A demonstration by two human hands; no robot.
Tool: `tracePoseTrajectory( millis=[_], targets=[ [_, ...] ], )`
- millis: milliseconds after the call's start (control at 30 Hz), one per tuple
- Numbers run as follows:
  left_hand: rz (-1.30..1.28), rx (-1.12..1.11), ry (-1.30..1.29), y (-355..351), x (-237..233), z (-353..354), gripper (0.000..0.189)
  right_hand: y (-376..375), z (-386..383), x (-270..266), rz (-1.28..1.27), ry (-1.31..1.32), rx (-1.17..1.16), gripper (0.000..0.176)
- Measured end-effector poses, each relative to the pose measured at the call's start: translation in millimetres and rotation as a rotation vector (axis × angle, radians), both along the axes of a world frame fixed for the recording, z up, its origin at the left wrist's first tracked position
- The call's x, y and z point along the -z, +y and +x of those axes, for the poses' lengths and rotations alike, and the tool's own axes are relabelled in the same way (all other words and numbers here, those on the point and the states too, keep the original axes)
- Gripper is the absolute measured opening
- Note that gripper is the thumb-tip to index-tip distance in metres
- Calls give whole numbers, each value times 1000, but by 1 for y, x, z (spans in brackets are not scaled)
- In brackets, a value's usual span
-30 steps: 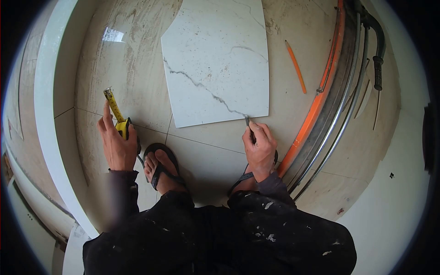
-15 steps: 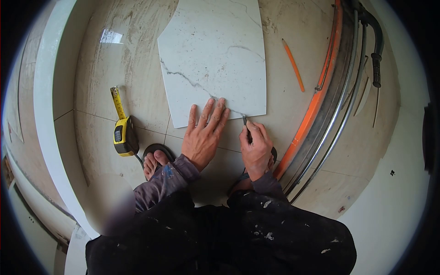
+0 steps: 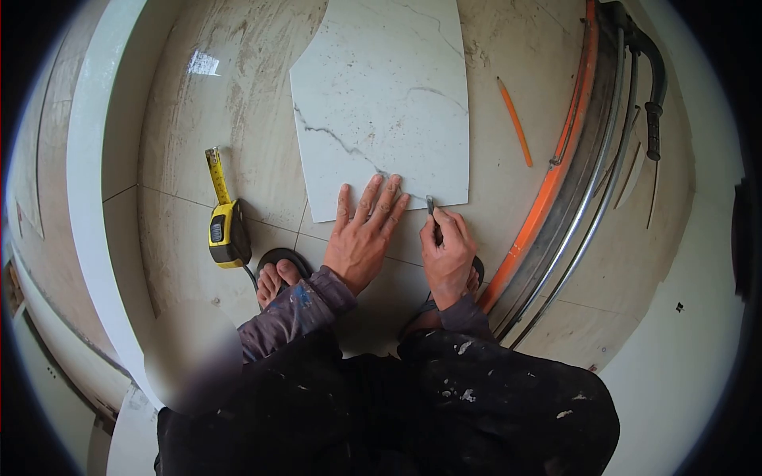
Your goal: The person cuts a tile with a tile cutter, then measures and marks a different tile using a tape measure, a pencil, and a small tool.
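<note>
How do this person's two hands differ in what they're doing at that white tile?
The left hand lies flat with fingers spread on the white tile; the right hand is curled closed. The left hand holds nothing, while the right hand grips a small dark tool whose tip meets the tile's near edge. Both are at that near edge, side by side.

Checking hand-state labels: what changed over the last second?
The left hand let go of the tape measure, which now lies on the floor, and moved right to press flat on the near edge of the tile. Unchanged: the right hand grips a small tool, tip at that tile edge; the orange pencil and tile cutter lie as before.
</note>
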State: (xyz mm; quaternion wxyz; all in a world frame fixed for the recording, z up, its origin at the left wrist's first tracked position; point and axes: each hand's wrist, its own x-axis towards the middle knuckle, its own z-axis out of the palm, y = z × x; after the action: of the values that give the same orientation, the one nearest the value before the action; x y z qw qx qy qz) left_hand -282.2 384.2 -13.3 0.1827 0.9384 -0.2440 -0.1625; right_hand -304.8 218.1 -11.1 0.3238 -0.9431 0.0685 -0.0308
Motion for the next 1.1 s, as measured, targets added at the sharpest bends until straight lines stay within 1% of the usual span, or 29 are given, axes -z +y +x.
tracePoseTrajectory(
  millis=[167,267,433,633,1100],
  targets=[
    [-6,2,11,0,-1,1,68,-4,-5,-4,66,-32,44,18],
    [-15,1,20,0,-3,1,68,-6,-6,-7,119,-56,117,15],
    [-16,-3,5,-1,-1,1,67,-6,-9,12,183,36,150,14],
    [-17,-2,-7,-1,0,1,65,-5,-9,21,142,-41,94,17],
    [-23,-10,-4,-2,0,1,66,-2,-5,20,100,-76,61,18]
  ],
)
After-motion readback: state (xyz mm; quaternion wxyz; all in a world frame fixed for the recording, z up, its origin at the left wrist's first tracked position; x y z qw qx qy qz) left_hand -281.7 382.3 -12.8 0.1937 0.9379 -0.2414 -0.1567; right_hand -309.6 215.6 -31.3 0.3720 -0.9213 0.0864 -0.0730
